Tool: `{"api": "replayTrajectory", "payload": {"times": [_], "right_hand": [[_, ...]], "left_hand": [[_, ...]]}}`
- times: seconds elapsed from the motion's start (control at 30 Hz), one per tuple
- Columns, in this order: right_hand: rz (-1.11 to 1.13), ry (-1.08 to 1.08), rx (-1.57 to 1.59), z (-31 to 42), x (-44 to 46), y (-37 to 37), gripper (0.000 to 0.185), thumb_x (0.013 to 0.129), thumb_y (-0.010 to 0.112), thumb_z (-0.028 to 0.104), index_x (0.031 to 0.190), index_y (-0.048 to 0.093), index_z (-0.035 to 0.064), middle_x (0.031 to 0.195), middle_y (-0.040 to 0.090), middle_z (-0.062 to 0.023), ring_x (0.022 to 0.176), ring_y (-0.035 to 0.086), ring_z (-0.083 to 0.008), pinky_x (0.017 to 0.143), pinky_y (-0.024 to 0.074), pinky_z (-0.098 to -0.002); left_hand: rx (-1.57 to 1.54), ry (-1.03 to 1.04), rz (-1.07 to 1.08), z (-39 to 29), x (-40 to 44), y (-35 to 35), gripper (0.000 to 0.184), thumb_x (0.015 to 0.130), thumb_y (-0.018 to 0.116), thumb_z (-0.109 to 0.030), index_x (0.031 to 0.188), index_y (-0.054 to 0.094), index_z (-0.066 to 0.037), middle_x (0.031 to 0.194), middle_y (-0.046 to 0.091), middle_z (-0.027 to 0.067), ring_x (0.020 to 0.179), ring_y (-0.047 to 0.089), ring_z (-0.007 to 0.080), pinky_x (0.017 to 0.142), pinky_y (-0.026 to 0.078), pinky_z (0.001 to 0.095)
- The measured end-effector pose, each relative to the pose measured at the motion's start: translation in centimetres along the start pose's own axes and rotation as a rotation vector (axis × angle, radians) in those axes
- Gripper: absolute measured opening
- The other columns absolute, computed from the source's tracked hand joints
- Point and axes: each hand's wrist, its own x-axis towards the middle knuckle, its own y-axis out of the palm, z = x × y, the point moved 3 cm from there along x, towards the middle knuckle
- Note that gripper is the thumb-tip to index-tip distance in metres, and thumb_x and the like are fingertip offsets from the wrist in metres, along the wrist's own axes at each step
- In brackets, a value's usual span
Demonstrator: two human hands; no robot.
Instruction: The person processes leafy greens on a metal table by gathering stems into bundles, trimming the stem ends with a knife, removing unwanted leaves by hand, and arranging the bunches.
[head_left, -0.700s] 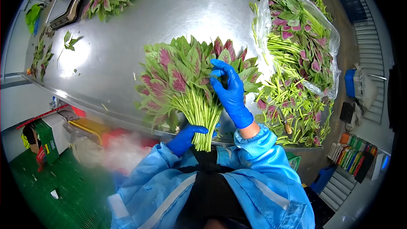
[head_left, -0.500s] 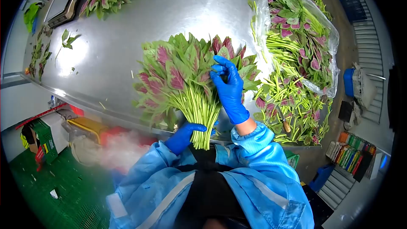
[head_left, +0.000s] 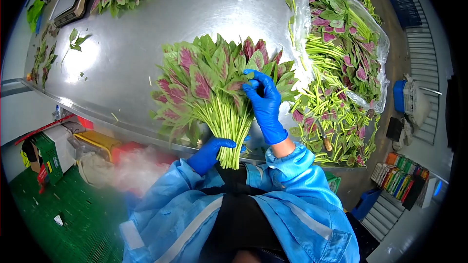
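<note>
My left hand (head_left: 210,154), in a blue glove, is wrapped round the lower stems of a big bunch of red-and-green leafy vegetables (head_left: 222,112). The bunch stands with its leaves fanned out away from me and its cut stem ends near my jacket. My right hand (head_left: 264,102), also gloved in blue, is at the right side of the leaves, its thumb and fingers pinched together on a leaf at the bunch's edge.
A large pile of the same greens (head_left: 341,53) lies on clear plastic at the right of the metal table (head_left: 131,44). A knife with a wooden handle (head_left: 327,144) rests on it. At the upper left are a scale (head_left: 73,12), more bunches and a loose sprig (head_left: 75,42).
The fingertips of my right hand have drawn closer together and curled against a leaf. My left hand keeps its hold, and the bunch has shifted only slightly.
</note>
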Motion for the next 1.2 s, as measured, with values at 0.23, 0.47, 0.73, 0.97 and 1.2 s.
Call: {"api": "replayTrajectory", "payload": {"times": [0.23,0.47,0.73,0.97,1.2], "right_hand": [[0.42,-0.105,-0.356,2.4,-0.9,-1.2,0.023,0.074,0.067,-0.005,0.094,0.068,0.0062,0.101,0.062,-0.0079,0.095,0.059,-0.0175,0.082,0.0474,-0.0284],[0.413,0.176,-0.046,4.7,-3.9,-2.3,0.025,0.074,0.066,-0.004,0.096,0.069,0.0064,0.112,0.06,-0.0129,0.112,0.053,-0.0251,0.094,0.0429,-0.0338],[0.155,0.524,0.401,1.5,-5.1,-3.6,0.035,0.089,0.054,0.019,0.118,0.057,-0.0009,0.123,0.057,-0.0133,0.109,0.055,-0.023,0.091,0.0442,-0.0343],[-0.085,0.752,0.932,0.0,-5.3,-3.9,0.039,0.089,0.055,0.019,0.125,0.051,0.0025,0.101,0.063,-0.0048,0.073,0.057,-0.0127,0.068,0.0479,-0.0287],[-0.268,0.808,1.091,-1.0,-6.4,-4.6,0.038,0.09,0.052,0.018,0.125,0.051,0.0031,0.112,0.061,-0.009,0.068,0.053,-0.012,0.066,0.0468,-0.0284]], "left_hand": [[-0.007,0.034,0.008,0.0,0.0,0.0,0.065,0.075,0.057,-0.004,0.135,0.034,0.002,0.124,0.052,0.0225,0.109,0.055,0.0326,0.093,0.046,0.0423],[-0.03,0.017,0.013,0.7,0.7,-1.0,0.06,0.075,0.058,-0.004,0.132,0.039,0.003,0.122,0.053,0.0217,0.109,0.056,0.0319,0.094,0.046,0.0418],[0.006,-0.004,-0.011,0.3,0.3,-0.3,0.066,0.073,0.057,-0.005,0.135,0.034,0.003,0.126,0.05,0.0228,0.11,0.054,0.0345,0.096,0.044,0.0425],[0.032,-0.001,-0.015,0.3,0.4,-0.5,0.067,0.073,0.058,-0.005,0.135,0.035,0.002,0.125,0.052,0.0214,0.111,0.054,0.0324,0.096,0.044,0.0412],[0.055,0.001,-0.019,-0.1,0.2,0.4,0.066,0.073,0.056,-0.009,0.135,0.036,0.002,0.124,0.052,0.0215,0.105,0.057,0.03,0.092,0.046,0.0392]]}}
